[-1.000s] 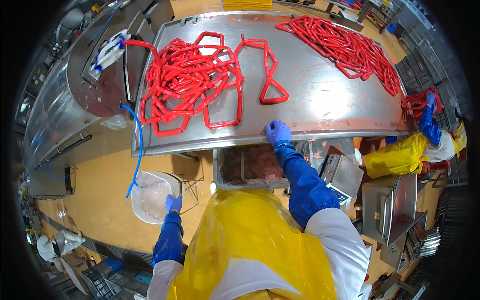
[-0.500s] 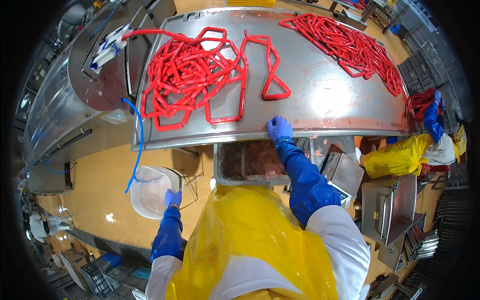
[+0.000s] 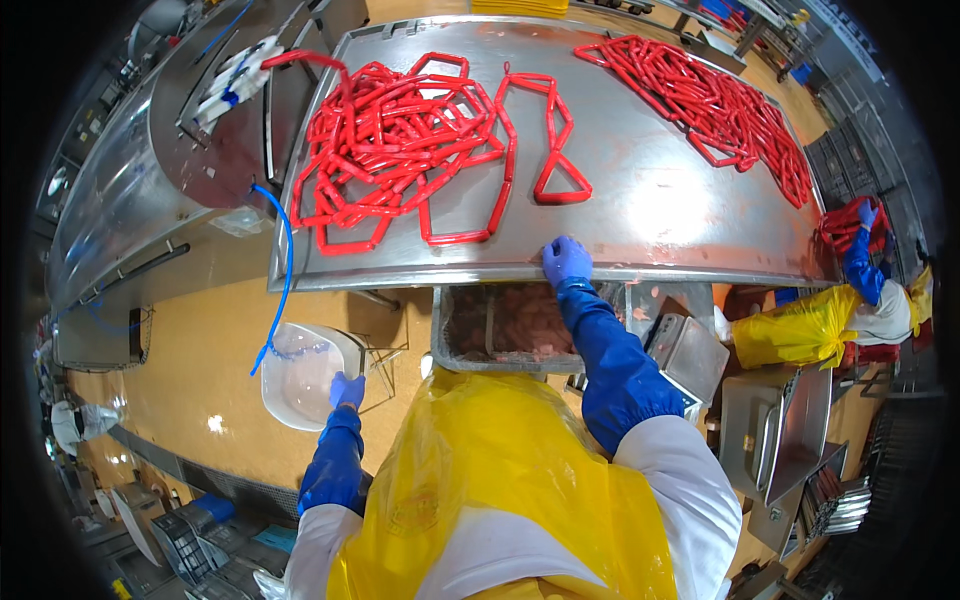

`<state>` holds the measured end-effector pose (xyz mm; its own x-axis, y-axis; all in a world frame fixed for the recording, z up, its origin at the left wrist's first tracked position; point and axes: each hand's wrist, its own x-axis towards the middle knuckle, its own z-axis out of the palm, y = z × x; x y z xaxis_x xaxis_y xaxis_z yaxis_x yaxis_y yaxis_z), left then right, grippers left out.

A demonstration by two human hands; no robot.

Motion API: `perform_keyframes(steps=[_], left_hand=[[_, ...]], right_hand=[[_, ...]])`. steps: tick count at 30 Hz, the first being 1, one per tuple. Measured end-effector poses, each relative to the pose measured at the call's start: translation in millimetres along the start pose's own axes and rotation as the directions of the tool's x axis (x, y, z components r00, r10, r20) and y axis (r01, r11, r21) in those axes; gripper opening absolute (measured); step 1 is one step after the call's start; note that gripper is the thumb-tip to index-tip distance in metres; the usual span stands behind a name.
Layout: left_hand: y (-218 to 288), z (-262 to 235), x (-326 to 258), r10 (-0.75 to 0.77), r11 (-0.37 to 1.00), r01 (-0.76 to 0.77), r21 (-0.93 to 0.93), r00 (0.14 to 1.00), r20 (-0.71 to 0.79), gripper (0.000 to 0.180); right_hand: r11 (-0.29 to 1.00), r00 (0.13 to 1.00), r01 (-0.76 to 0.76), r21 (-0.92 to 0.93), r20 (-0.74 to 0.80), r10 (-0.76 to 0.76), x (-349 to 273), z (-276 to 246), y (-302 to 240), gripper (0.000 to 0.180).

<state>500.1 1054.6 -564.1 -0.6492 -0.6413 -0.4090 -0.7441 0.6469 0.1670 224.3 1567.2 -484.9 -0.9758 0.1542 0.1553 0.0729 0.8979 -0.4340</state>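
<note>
Steel table [image 3: 625, 150], red links [image 3: 385, 165], hands [image 3: 567, 260], tub [image 3: 295, 395]; illegible apron print [image 3: 414, 508]

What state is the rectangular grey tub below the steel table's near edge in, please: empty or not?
Not empty: pinkish, meat-like pieces show inside the rectangular grey tub.

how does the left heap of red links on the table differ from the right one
The left heap is loose and tangled, with wide open loops; the right heap is packed closer, in a long slanting band. A strand runs from the left heap to the white-and-blue machine part; none links the right heap to it. Both are glossy red links on the metal table.
</note>
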Motion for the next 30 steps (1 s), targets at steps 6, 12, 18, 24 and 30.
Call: perform_keyframes(steps=[6, 12, 18, 24, 30], left_hand=[[3.8, 12.4, 9.2, 0.005, 0.998, -0.002, 0.059, 0.999, -0.050, 0.071], [-97.9, -10.2, 68.4, -0.387, 0.369, 0.453, -0.812, 0.869, 0.310, 0.079], [89.2, -126.0, -14.3, 0.590, 0.125, 0.492, -0.862, 0.661, 0.463, 0.046], [129.5, -260.2, -209.4, 0.982, 0.007, -0.304, -0.953, -0.178, 0.064, 0.063], [57.2, -133.6, -247.1, 0.724, 0.520, -0.340, -0.783, 0.662, 0.194, 0.048]], right_hand=[[0.999, 1.000, -0.020, -0.037, 0.019, 0.021, 1.8, -2.1, 7.3, 0.023], [0.985, 0.962, 0.060, 0.159, 0.255, -0.100, 7.6, 19.1, -17.0, 0.030], [0.643, 0.686, -0.109, 0.758, 0.525, -0.503, -69.4, 45.8, -83.3, 0.027], [0.613, 0.027, -0.299, 0.731, 0.649, -0.761, -154.5, -153.0, -203.7, 0.033], [0.689, -0.153, -0.044, 0.723, 0.677, -0.720, -175.5, -125.7, -87.2, 0.036]])
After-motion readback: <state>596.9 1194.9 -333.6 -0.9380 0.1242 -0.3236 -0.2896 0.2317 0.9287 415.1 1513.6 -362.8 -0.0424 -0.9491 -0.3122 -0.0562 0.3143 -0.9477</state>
